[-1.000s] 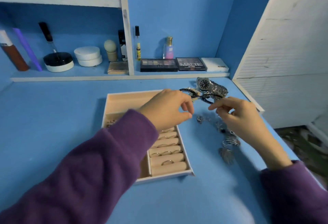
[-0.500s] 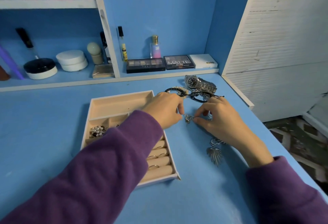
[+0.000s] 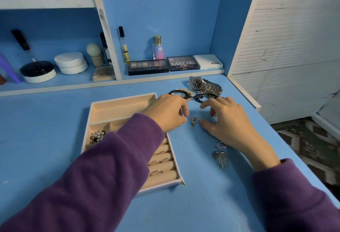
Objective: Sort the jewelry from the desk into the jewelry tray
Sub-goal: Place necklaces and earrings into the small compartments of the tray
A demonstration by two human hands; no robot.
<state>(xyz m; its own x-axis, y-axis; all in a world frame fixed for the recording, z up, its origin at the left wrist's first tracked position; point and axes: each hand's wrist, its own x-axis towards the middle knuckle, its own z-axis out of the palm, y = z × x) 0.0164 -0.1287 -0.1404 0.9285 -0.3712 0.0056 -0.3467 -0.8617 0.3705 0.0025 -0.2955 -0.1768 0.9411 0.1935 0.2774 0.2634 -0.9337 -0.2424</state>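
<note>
Right of the jewelry tray (image 3: 117, 101), left hand (image 3: 169, 112) and right hand (image 3: 228, 121) pinch a silver earring (image 3: 194, 121) between curled fingers, probably untangling it

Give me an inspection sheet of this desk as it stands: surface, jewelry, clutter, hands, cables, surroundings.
Surface: blue desk, loose jewelry at its right side.
Job's things: jewelry tray holds rings on its rolls and a pearl piece in a small compartment; watch, beaded bracelets, small sparkly piece and leaf pendant lie on the desk.
Clutter: eyeshadow palettes, perfume bottle, white jars on the back shelf.
Hands: left hand and right hand meet at the small sparkly piece; grip unclear.
Cables: nothing seen.
Surroundings: white slatted door, patterned floor.
</note>
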